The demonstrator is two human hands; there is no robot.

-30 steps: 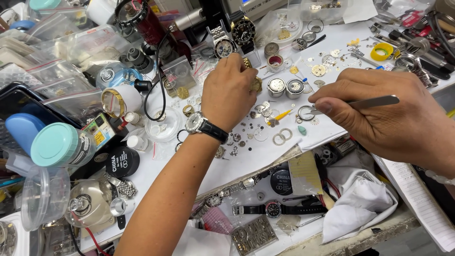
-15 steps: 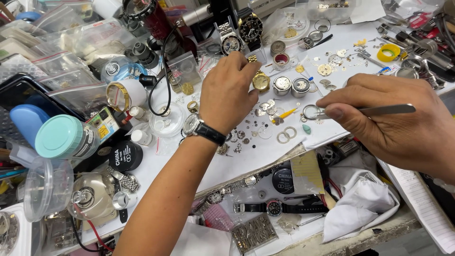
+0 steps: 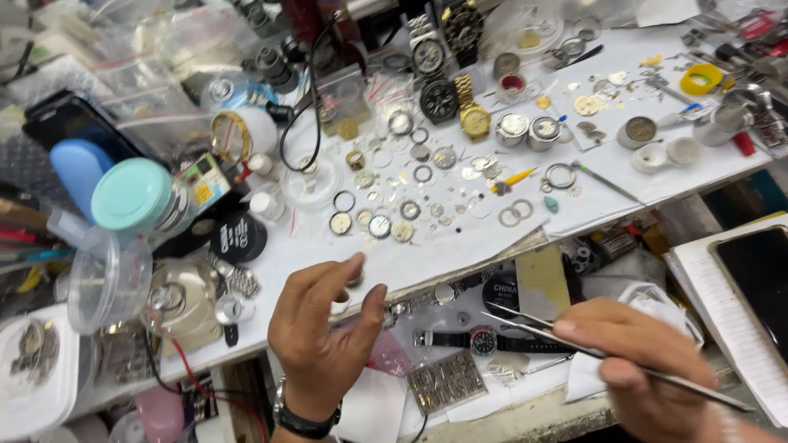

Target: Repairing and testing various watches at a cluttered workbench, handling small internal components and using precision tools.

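Observation:
My left hand, with a black wristwatch on its wrist, hovers over the white bench's front edge. Its thumb and forefinger pinch a small round watch part. My right hand grips long metal tweezers. Their tips point left, just above a black-strapped watch with a red bezel. Beyond my hands, loose dials, rings and movements lie scattered over the bench.
A gold watch and a black watch lie at the back. A teal-lidded jar and clear plastic tubs crowd the left. A dark phone rests on paper at right. A white cloth lies near the tweezers.
Both hands have drawn back from the scattered parts to the near edge of the bench. The left hand now pinches a small part. The view has tilted down and nearer.

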